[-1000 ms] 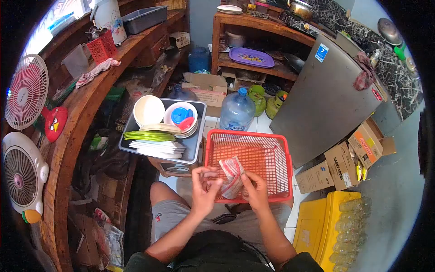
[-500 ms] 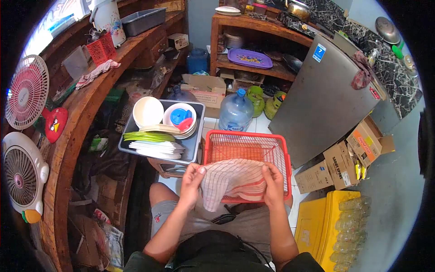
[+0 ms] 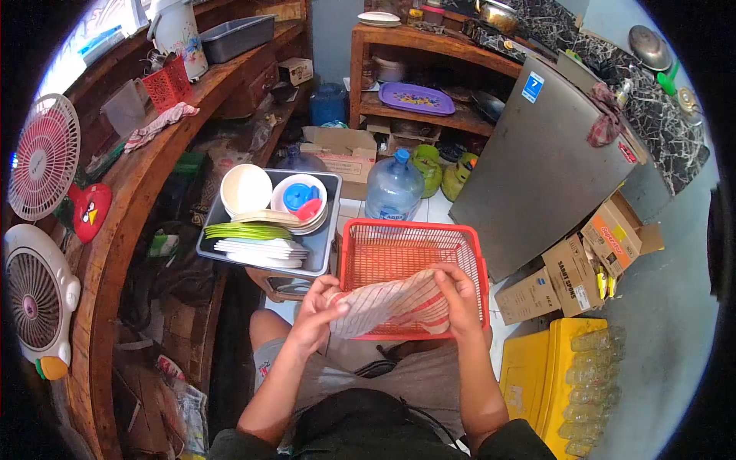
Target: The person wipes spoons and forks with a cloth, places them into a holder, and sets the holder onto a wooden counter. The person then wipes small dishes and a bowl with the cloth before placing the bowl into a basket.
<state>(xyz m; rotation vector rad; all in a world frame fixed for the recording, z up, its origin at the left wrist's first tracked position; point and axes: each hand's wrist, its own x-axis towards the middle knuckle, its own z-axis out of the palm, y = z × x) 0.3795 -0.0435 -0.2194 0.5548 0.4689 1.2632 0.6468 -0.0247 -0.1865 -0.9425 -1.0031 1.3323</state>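
Note:
A white cloth with red stripes (image 3: 391, 305) is stretched between my two hands. My left hand (image 3: 316, 310) pinches its left end, thumb on top. At the opposite end, my right hand (image 3: 458, 297) grips a corner between thumb and fingers. The cloth hangs over the near part of a red plastic basket (image 3: 481, 264), which has slatted sides and stands in front of my lap. To the left of the basket is a grey tub (image 3: 335, 207) with white bowls (image 3: 247, 188), green plates (image 3: 249, 231), white plates (image 3: 261, 251) and a blue lidded item (image 3: 297, 197).
Beyond the basket stands a blue water jug (image 3: 395, 188). A grey fridge (image 3: 537, 169) leans into view at right, near cardboard boxes (image 3: 571, 272) and a yellow crate (image 3: 529, 376) beside glass bottles. Along the left runs a curved wooden counter (image 3: 126, 230) with fans (image 3: 44, 157).
The cloth has been gathered up and turned, its hanging left part now raised toward my left hand. My right hand has risen slightly. The view has shifted a little.

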